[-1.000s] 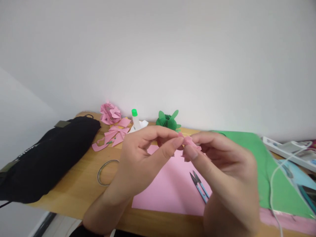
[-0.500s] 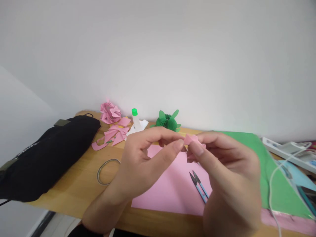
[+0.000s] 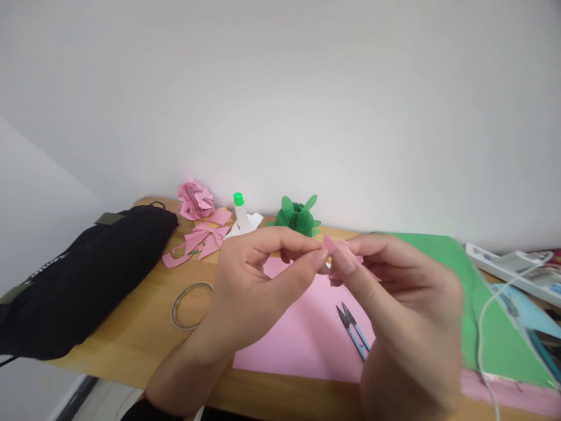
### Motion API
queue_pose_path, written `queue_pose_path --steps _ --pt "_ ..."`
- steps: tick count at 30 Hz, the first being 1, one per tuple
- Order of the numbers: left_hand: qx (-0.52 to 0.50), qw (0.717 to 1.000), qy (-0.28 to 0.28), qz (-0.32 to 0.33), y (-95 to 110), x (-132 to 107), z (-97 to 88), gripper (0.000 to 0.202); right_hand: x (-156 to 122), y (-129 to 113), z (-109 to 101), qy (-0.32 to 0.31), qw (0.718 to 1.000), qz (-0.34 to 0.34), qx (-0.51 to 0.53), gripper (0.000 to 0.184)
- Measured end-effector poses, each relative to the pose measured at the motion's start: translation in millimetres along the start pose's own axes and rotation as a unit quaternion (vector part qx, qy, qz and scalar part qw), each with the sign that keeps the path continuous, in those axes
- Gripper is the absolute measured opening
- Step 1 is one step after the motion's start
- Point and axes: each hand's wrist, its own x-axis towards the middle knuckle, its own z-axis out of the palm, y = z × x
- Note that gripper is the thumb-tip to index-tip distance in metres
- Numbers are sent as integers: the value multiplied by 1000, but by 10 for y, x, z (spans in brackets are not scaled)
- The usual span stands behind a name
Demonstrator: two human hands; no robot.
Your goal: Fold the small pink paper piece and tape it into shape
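Note:
Both hands meet in the middle above a wooden table (image 3: 131, 333). My left hand (image 3: 258, 280) and my right hand (image 3: 403, 304) each pinch a small folded pink paper piece (image 3: 337, 247) between thumb and fingers. Under them lies a pink paper sheet (image 3: 302, 333) with small blue-handled snips (image 3: 353, 330) on it. A green paper sheet (image 3: 482, 316) lies under my right hand and to its right.
A black bag (image 3: 74, 280) fills the table's left end. At the back stand pink paper flowers and scraps (image 3: 199, 219), a glue bottle with a green cap (image 3: 240, 213) and a green paper shape (image 3: 298, 215). A wire ring (image 3: 188, 305) lies near my left wrist. A white cable (image 3: 491, 327) and white tray (image 3: 517, 269) sit right.
The pink piece has been turned a little between the fingertips. Both hands stay in nearly the same place.

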Motion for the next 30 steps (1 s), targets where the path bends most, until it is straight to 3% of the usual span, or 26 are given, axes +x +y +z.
queue_pose_path --steps 15,20,24,30 --pt "0 999 -37 5 -16 16 -34 7 40 -3 -18 -20 999 -6 25 10" --pt "53 992 -15 110 -50 -2 -26 28 34 22 -34 0 1000 3 -9 10" --pt "108 972 -16 206 -68 -7 -28 37 46 15 -37 -6 1000 10 21 10" --pt "156 959 -16 235 -84 -25 -56 38 51 -20 -43 4 999 20 38 11"
